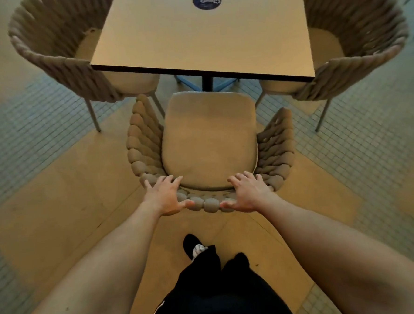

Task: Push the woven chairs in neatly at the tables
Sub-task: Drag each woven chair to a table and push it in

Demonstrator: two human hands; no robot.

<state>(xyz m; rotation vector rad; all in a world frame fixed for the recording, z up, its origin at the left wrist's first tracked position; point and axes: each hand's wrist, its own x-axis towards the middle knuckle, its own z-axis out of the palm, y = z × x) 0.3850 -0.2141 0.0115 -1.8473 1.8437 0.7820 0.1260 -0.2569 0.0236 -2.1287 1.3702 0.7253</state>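
A beige woven chair (207,142) with a cushioned seat stands in front of me, its seat front just short of the near edge of a square tan table (201,40). My left hand (166,195) rests on the top of the chair's woven backrest at the left, fingers spread and fairly straight, thumb along the outer side. My right hand (248,193) lies the same way on the backrest at the right. Two more woven chairs, one at the left (56,52) and one at the right (354,41), are tucked under the table's sides.
A round blue sticker (207,1) sits on the tabletop's far part. The table's dark post (207,82) and blue base stand beyond the seat. My dark trousers and shoes (194,247) are on the tan floor; blue-grey small tiles (29,124) flank both sides.
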